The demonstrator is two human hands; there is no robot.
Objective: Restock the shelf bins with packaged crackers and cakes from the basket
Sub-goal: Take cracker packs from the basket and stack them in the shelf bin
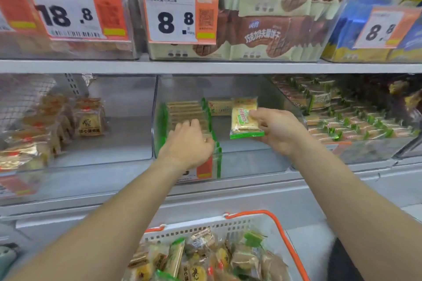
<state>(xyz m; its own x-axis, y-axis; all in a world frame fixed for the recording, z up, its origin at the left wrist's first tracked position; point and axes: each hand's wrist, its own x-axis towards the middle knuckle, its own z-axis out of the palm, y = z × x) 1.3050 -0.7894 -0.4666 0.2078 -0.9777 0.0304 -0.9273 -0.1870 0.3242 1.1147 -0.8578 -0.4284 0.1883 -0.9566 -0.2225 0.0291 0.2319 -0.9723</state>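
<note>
Cracker packet (245, 121), thumb-hidden right edge

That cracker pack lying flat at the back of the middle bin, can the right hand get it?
Probably not yet. The right hand already grips a cracker pack, held right in front of the back pack. The bin is open otherwise.

2 bare forearms (127, 207), sleeveless to the frame edge

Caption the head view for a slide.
Right hand holds a cracker pack in the clear bin; left hand steadies the row.
</note>
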